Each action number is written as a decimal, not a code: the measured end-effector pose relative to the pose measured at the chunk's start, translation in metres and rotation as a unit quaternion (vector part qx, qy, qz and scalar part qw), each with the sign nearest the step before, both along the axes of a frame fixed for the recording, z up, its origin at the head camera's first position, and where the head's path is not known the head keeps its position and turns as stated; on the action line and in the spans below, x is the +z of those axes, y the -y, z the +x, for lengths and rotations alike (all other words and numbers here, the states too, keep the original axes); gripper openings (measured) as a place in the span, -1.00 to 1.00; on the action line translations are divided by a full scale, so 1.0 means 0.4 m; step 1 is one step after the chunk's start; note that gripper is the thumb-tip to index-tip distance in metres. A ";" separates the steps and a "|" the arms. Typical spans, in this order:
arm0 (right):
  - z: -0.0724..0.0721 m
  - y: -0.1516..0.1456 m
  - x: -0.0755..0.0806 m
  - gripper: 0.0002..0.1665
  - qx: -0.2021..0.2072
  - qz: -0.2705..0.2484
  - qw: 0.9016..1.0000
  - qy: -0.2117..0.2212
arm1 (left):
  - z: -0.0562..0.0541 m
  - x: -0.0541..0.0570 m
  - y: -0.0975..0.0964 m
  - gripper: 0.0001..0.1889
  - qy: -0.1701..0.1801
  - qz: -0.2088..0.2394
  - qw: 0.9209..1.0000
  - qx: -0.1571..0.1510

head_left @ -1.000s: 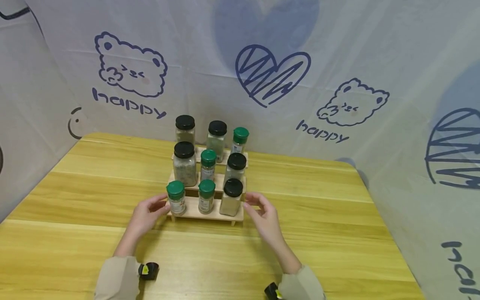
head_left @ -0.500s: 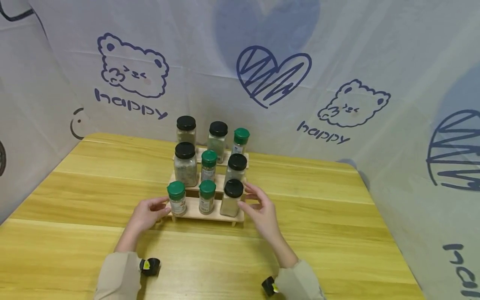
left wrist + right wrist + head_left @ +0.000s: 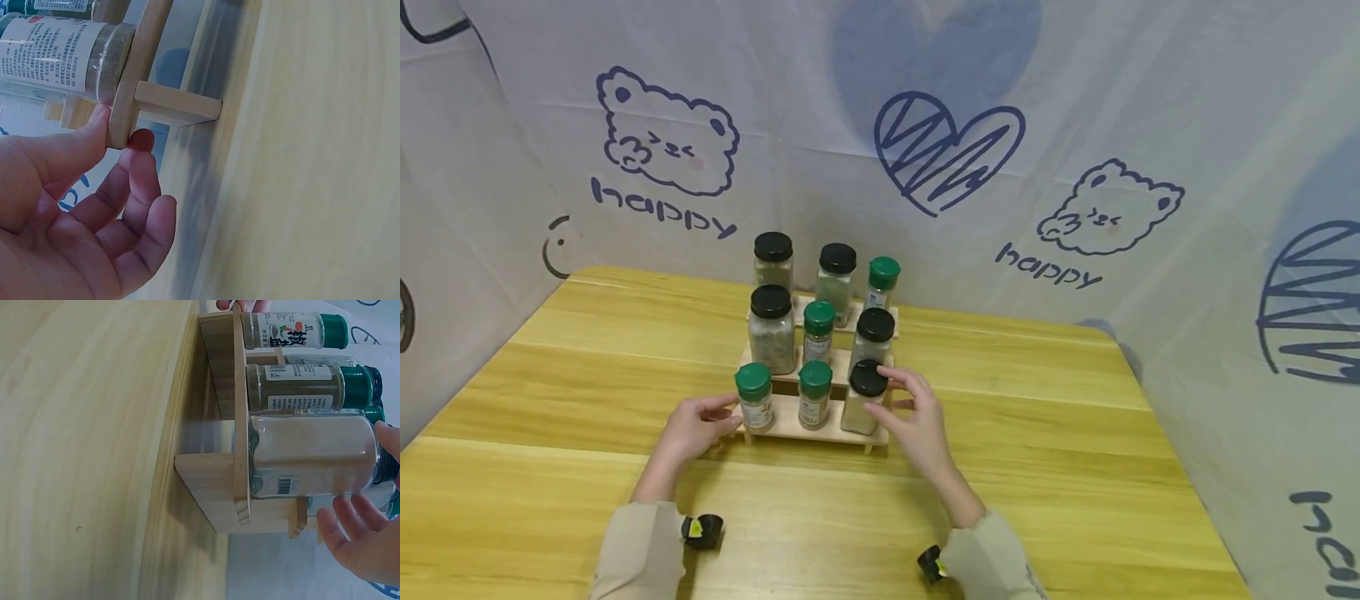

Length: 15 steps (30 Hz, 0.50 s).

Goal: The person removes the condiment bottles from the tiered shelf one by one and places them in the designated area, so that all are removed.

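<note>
A tiered wooden spice rack (image 3: pixel 784 423) holds three rows of spice jars. My left hand (image 3: pixel 691 429) pinches the left end of its lowest shelf; in the left wrist view the thumb (image 3: pixel 97 128) presses from above and a finger lies beneath. At the front right stands a black-lidded jar of pale powder (image 3: pixel 856 414). Around its upper part is my right hand (image 3: pixel 921 429), thumb in front and fingers at the far right side. The right wrist view shows the fingers (image 3: pixel 347 531) beside the jar (image 3: pixel 312 450), loosely bent; firm contact cannot be told.
Two green-capped jars, left (image 3: pixel 755 398) and middle (image 3: pixel 814 396), share the front shelf. Behind them a large black-lidded jar (image 3: pixel 772 333) and several others fill the upper tiers. The rack stands on a wooden table (image 3: pixel 1015 433) before a printed cloth (image 3: pixel 820 183).
My right hand has moved left and slightly up, from beside the rack's right end to around the black-lidded front jar. The left hand keeps its place on the shelf end.
</note>
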State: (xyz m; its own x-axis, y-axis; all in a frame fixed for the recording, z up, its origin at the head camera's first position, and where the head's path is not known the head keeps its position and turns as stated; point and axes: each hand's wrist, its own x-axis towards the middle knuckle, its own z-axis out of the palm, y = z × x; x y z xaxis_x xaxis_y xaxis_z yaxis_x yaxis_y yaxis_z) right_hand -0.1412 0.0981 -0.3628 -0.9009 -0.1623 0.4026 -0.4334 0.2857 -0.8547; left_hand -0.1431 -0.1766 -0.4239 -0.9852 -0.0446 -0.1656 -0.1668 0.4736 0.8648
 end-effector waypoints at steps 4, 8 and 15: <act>0.000 0.005 -0.002 -0.52 -0.013 -0.003 1.000 -0.015 | 0.002 0.003 -0.003 -0.58 0.008 0.002 1.000 0.002; -0.005 0.007 -0.011 -0.54 -0.015 -0.030 0.999 -0.026 | 0.001 0.008 -0.004 -0.59 0.010 -0.013 1.000 -0.002; -0.014 0.004 -0.025 -0.56 -0.009 -0.067 0.998 -0.018 | -0.006 0.014 0.000 -0.58 0.012 -0.025 1.000 -0.013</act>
